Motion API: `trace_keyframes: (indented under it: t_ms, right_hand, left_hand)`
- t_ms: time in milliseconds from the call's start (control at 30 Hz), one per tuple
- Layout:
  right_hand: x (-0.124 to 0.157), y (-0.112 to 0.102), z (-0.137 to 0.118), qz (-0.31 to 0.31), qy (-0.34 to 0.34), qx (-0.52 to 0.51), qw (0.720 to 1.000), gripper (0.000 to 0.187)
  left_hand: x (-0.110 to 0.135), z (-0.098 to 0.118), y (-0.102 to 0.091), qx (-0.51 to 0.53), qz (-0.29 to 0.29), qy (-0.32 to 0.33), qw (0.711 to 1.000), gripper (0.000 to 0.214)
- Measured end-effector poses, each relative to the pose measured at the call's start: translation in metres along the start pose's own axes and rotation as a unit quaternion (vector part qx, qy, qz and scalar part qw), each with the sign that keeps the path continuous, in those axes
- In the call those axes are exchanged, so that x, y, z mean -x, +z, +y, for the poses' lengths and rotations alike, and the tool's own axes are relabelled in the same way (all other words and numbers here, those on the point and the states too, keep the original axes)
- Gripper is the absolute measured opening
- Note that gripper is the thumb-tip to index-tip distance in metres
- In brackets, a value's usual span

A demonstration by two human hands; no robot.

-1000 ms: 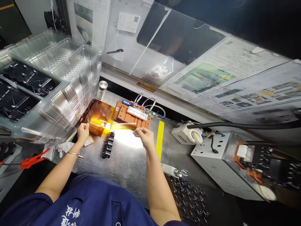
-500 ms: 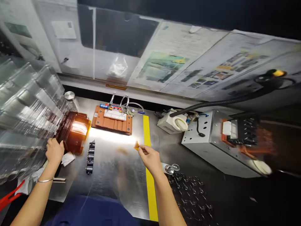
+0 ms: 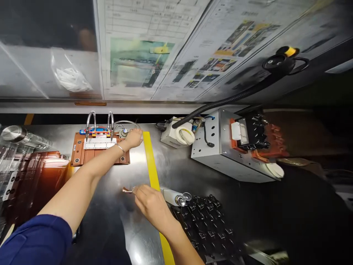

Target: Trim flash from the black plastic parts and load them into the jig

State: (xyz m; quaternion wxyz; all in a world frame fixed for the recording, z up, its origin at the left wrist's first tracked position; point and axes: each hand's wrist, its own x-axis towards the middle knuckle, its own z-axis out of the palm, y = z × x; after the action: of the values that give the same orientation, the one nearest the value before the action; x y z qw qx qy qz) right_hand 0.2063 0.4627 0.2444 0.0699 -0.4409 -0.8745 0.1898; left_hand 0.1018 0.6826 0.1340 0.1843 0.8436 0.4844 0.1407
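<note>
Strip (image 3: 126, 190) is looking light, flimsy, best edge-held; right hand (image 3: 151, 204) is pinching it; left hand (image 3: 134, 138) is hiding its grip.

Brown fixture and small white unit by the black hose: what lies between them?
In the head view, the left hand and, farther right, the yellow strip lie between the brown fixture and the small white unit.

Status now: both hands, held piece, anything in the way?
Right hand pinching small brown-and-white strip. Left hand near flat yellow stripe, grip unclear. Left forearm blocks view of part of brown rectangular fixture plate.
</note>
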Motion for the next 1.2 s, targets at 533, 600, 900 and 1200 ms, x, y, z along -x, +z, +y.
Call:
trace_keyframes:
  t_ms: [533, 600, 900, 1200]
  right_hand:
    - [-0.128, 0.069, 0.042, 0.21, 0.334, -0.568, 0.722, 0.024]
    - [-0.138, 0.086, 0.038, 0.225, 0.371, -0.592, 0.68, 0.024]
    - [-0.157, 0.111, 0.021, 0.218, 0.437, -0.575, 0.657, 0.015]
    - [-0.167, 0.106, 0.036, 0.183, 0.465, -0.528, 0.687, 0.012]
  left_hand:
    - [0.2, -0.105, -0.099, 0.596, -0.137, -0.239, 0.755, 0.04]
    - [0.225, -0.124, -0.097, 0.628, -0.113, -0.333, 0.695, 0.039]
    - [0.224, -0.133, -0.076, 0.599, 0.055, -0.513, 0.612, 0.029]
    - [0.203, -0.146, -0.068, 0.562, 0.043, -0.553, 0.614, 0.031]
